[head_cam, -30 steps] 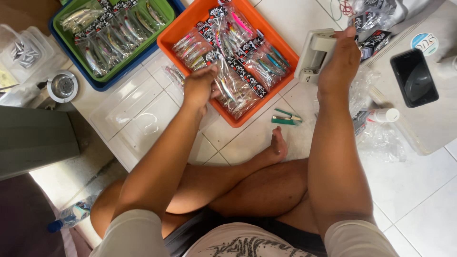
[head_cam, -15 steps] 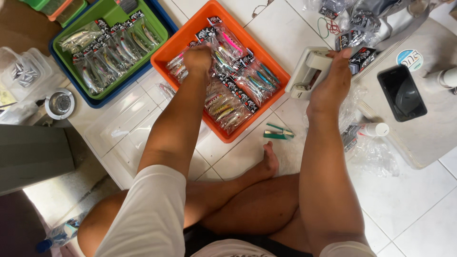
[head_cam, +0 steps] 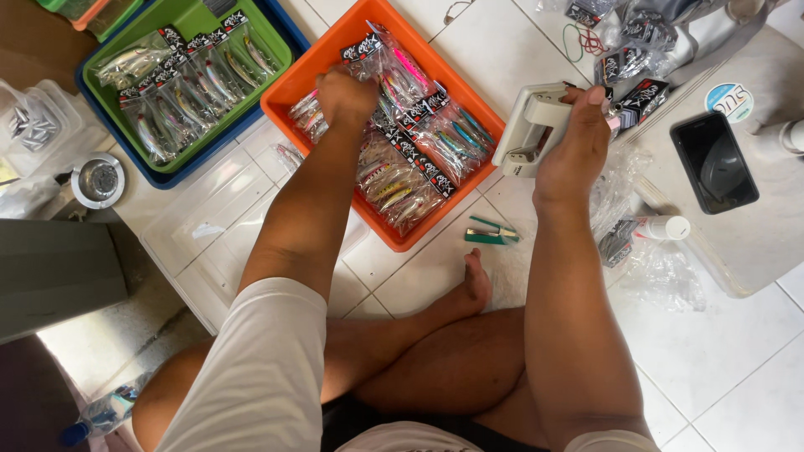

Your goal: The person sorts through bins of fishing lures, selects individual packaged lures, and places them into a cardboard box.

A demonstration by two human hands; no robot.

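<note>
From above: the person sits cross-legged on the tile floor point(head_cam: 737, 360), both arms stretched forward. The left hand point(head_cam: 345, 94) is down in the orange tray point(head_cam: 289, 94), fingers curled onto the lure packets point(head_cam: 410, 159) heaped there; whether they grip one, I cannot tell, since the knuckles hide the fingertips. More packets fan out beyond and to the right of those fingers, filling the tray. The right hand point(head_cam: 574, 142) is clenched around a pale stapler point(head_cam: 529, 127), thumb on top, its nose pointing left toward the tray's far edge. Just past these fingers lie loose packets point(head_cam: 641, 33) and rubber bands point(head_cam: 586, 40). To their right, a dark phone point(head_cam: 713, 163) rests on a grey board point(head_cam: 754, 243). Below the stapler, near the bare foot point(head_cam: 473, 289), a small green tool point(head_cam: 490, 232) lies on the tile. Far left of the left hand sits a green tray point(head_cam: 280, 52) of packets inside a blue one point(head_cam: 167, 177).
</note>
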